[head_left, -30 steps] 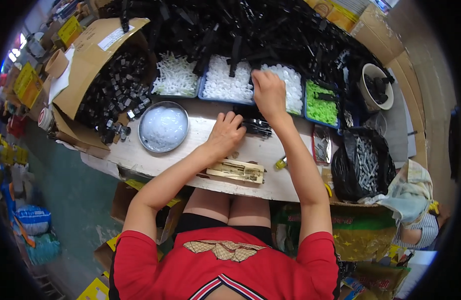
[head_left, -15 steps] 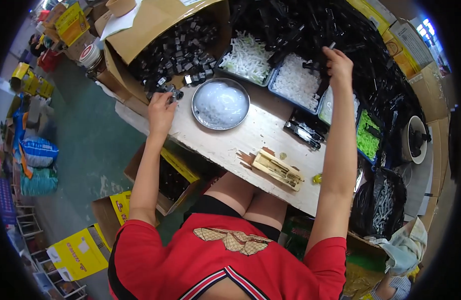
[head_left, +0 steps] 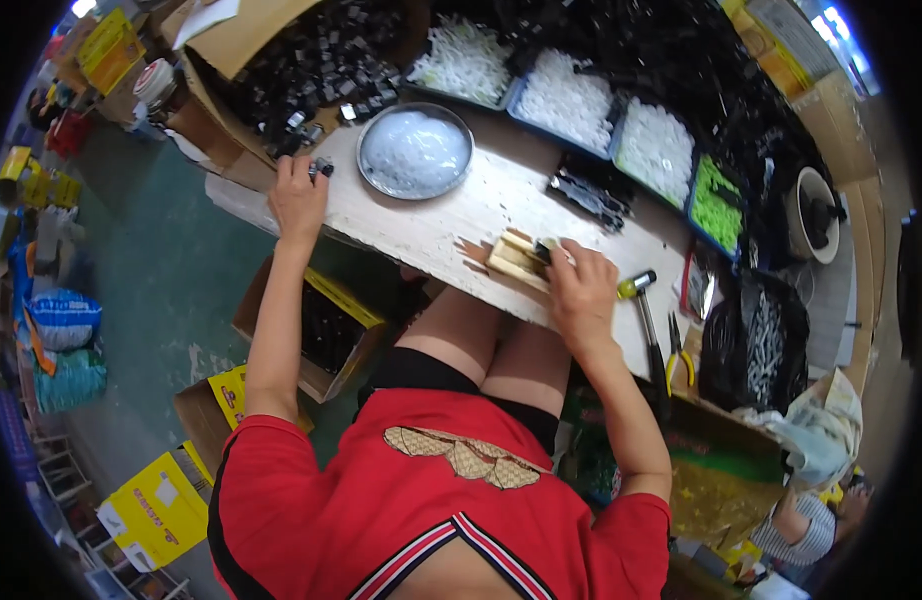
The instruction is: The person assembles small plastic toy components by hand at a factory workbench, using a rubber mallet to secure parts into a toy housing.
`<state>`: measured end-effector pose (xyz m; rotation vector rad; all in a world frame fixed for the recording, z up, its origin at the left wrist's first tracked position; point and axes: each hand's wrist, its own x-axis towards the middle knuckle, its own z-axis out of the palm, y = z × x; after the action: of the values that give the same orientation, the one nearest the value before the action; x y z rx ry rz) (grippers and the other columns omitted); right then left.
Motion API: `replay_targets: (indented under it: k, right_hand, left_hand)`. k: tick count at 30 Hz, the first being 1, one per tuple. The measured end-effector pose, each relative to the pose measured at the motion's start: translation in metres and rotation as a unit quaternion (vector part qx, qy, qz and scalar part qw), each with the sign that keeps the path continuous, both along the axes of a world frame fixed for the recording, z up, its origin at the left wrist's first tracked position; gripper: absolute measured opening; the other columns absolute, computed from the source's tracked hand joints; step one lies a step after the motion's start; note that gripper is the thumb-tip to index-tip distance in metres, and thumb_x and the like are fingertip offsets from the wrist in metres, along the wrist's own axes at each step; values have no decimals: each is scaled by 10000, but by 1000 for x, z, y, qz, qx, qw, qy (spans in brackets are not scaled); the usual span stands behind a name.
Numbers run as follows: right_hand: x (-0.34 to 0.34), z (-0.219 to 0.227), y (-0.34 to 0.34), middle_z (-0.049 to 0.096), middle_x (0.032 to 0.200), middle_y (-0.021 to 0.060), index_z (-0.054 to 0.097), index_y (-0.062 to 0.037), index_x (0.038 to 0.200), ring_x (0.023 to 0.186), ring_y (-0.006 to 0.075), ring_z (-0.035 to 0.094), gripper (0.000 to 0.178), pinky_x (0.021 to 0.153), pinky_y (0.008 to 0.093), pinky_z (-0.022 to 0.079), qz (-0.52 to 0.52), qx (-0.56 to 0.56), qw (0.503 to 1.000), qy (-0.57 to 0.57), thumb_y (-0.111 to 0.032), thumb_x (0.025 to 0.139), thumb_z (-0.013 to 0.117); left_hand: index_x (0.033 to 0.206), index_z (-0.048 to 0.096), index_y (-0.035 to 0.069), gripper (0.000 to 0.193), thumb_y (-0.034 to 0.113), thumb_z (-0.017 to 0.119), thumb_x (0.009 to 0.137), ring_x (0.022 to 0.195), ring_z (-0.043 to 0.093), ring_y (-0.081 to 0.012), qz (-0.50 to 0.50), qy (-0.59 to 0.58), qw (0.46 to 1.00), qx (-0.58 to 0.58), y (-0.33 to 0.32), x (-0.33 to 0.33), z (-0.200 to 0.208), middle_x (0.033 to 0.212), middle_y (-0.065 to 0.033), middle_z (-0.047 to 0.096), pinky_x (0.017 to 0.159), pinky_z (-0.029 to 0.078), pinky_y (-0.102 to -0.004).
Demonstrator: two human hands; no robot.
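My left hand (head_left: 297, 205) is at the table's left edge, its fingers closed on a small black and silver part (head_left: 322, 167) beside the pile of similar parts (head_left: 326, 75). My right hand (head_left: 584, 290) is over a cream-coloured fixture block (head_left: 511, 256) near the table's front edge. Its fingers pinch a small black part (head_left: 544, 246) at the block's groove; the hand hides the block's right end. Left of the block, a round metal dish (head_left: 465, 165) holds a pale, glossy, grease-like mass.
Trays of white pieces (head_left: 564, 98) and green pieces (head_left: 716, 205) line the back, before a heap of black parts (head_left: 671, 60). A hammer (head_left: 649, 325), yellow-handled pliers (head_left: 683, 365) and a black bag of grey pieces (head_left: 761, 335) are at right. Another person's striped sleeve (head_left: 806, 530) shows at lower right.
My right hand has come down from the trays at the back to the cream block, bringing the black part. My left hand stays by the pile. The hammer and pliers have come into sight.
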<state>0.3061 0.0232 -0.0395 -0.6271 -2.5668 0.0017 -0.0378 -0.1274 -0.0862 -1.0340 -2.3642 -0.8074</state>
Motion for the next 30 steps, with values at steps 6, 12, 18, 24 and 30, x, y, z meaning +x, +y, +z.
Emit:
replay_targets:
  k: [6,12,18,24,30]
  right_hand:
    - [-13,-24,-28,402,1340,77,451,-41,1235,1216,218,383,471,989,491,242,-4,-14,997,-79,-229,815,554]
    - [-20,-25,-31,354,1384,46,425,-63,1269,1253,191,338,511,1018,459,198,8,-22,994,-105,-267,818,557]
    - [-14,-20,-26,430,1318,59,484,-54,1206,1186,217,404,416,986,421,250,14,-87,996,-19,-216,829,554]
    - [-8,-22,-11,570,1084,62,582,-45,1027,962,238,503,226,856,358,335,50,-189,967,164,-134,820,561]
    - [12,-18,-3,598,1014,55,606,-45,963,927,222,513,159,809,336,341,0,-224,953,205,-120,834,551]
  left_hand:
    - [1018,566,35,274,21,556,744,875,490,-298,-105,81,989,-60,-12,15,-10,917,-110,513,760,414,-398]
    - [1115,541,18,391,-24,524,726,915,471,-289,-148,105,973,-144,-30,20,-8,1008,-101,533,790,398,-389]
    - [1035,597,10,330,-11,578,706,809,515,-279,-203,26,972,-113,-38,2,7,858,-105,566,735,428,-350]
    - [919,652,9,205,20,662,714,628,507,-104,-238,-318,916,52,-24,43,49,778,-20,560,589,417,-219]
    - [879,658,13,168,19,657,711,641,524,-61,-447,-362,818,29,48,122,60,794,-20,590,537,399,-181]
